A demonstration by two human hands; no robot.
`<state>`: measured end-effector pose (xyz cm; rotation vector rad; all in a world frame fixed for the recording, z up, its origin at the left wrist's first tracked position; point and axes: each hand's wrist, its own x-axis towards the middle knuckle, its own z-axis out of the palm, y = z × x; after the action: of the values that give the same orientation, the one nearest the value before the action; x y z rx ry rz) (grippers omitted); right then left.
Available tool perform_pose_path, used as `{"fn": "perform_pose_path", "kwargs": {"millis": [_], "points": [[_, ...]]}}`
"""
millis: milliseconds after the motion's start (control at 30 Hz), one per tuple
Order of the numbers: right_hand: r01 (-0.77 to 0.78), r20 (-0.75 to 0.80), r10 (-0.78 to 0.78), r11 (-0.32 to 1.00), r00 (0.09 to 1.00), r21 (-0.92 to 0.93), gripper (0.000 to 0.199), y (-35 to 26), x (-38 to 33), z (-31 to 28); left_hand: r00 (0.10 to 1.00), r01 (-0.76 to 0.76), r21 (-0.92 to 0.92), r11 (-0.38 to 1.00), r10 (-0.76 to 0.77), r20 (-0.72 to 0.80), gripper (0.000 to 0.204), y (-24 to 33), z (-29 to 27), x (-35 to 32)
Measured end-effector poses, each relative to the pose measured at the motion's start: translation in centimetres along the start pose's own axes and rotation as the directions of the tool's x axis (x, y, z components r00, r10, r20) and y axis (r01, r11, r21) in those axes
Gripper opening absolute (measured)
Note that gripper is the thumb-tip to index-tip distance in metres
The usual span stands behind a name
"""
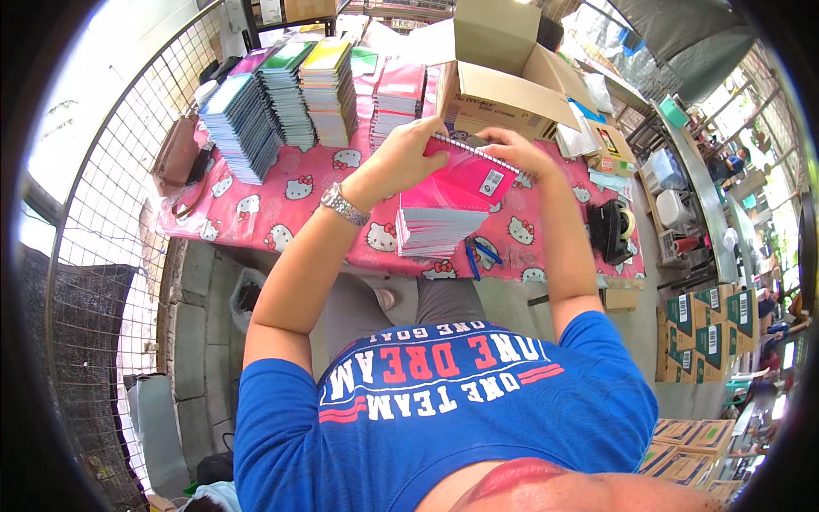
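A pink spiral-bound notebook (pixel 473 175) is held tilted, its white coil along the upper edge and a small white label near its lower right corner. My left hand (pixel 411 155) grips the coil's left end, thumb on the cover. At the right end of the coil my right hand (pixel 514 154) is closed with bent fingers on the notebook's edge; its fingertips are partly hidden. Directly below lies a stack of pink notebooks (pixel 439 229), white page edges facing me. Blue-handled pliers (pixel 483 254) lie beside that stack.
Tall notebook stacks, blue (pixel 241 128), green (pixel 288 94), yellow (pixel 328 90) and pink (pixel 399 90), stand at the back left. An open cardboard box (pixel 503 98) is behind my hands. A black tape dispenser (pixel 609 230) sits right; a brown bag (pixel 177 155) sits at the left edge.
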<state>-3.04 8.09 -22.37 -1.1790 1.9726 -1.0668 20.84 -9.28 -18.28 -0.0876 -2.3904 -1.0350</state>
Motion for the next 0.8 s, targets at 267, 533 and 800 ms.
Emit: {"fn": "perform_pose_path", "kwargs": {"millis": [267,533,800], "points": [[-0.428,-0.607,-0.038,0.674,0.794,-0.602,0.08,17.0,-9.2,14.9,0.926,0.319,-0.398,0.86,-0.373,-0.064,0.021,-0.9,0.9,-0.6],[-0.244,-0.683,0.111,0.965,0.722,-0.101,0.052,15.0,-13.0,14.5,0.866,-0.052,-0.032,0.998,0.029,-0.5,0.018,2.8,4.7,-0.5],[0.357,-0.48,-0.643,0.748,0.597,-0.559,0.056,-8.9,-12.4,9.4,0.843,-0.107,0.058,0.992,0.122,-0.523,0.023,3.9,5.1,-1.3]]}}
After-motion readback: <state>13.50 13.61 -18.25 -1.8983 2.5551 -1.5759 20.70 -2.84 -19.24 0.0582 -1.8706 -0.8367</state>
